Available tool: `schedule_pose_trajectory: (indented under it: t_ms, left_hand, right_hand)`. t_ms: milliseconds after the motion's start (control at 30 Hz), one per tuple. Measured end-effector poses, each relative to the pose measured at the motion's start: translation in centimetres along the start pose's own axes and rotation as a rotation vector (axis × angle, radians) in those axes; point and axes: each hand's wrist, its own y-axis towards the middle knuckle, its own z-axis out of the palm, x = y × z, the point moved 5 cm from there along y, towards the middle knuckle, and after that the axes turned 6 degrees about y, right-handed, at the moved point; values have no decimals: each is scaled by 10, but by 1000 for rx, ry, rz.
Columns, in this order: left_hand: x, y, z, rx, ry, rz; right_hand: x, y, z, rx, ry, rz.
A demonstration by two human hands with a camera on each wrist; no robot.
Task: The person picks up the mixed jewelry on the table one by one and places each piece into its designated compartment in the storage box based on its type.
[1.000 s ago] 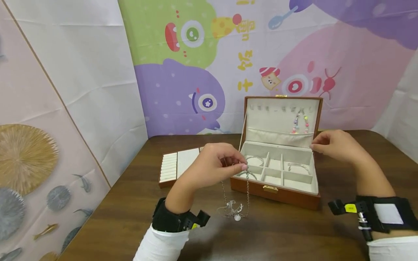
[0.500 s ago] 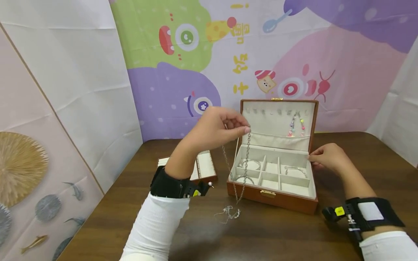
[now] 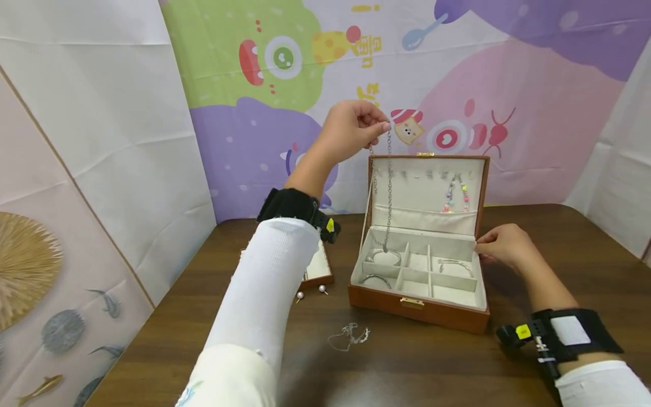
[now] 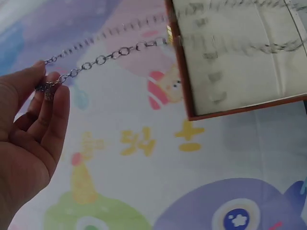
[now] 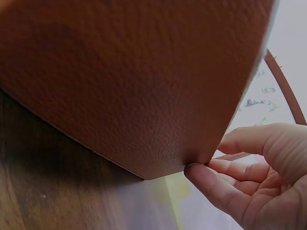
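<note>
My left hand (image 3: 351, 130) is raised above the lid, pinching a silver chain necklace (image 3: 389, 183) between thumb and fingers. The chain hangs in a long loop, its lower end over the left compartments of a brown jewelry box (image 3: 419, 314). In the left wrist view, the links of the chain (image 4: 100, 60) run from the fingertips past the lid. My right hand (image 3: 508, 246) holds the box's back right corner. In the right wrist view, thumb and fingers of that hand (image 5: 268, 177) pinch the corner rim of the box (image 5: 144, 86).
Silver bangles (image 3: 385, 258) and an open bracelet (image 3: 456, 267) lie in the compartments. A colourful beaded strand (image 3: 465, 195) hangs inside the lid. On the table are a tangled fine chain (image 3: 351, 337), pearl earrings (image 3: 322, 289) and a tray (image 3: 319, 265) partly behind the left arm.
My left hand has risen high, lifting the necklace off the table away from the tangled chain and over the box. The right hand has stayed at the box's back right corner.
</note>
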Motion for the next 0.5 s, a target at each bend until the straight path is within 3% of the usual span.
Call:
schedule_pose_trajectory:
  t_ms: [133,267,367,500]
  left_hand:
    - [15,25,2,-80,103,-17]
    - [29,43,15,-148,261,-31]
    - [41,46,29,-139,359,-77]
    - [62,42,49,-82,465,-130]
  right_hand:
    - [4,2,-1,-2,-21,-1]
    - [3,0,0,5,-52,1]
    - [3,-2,1,10,-69,-2]
    - [4,-4,2,5,-66,-8]
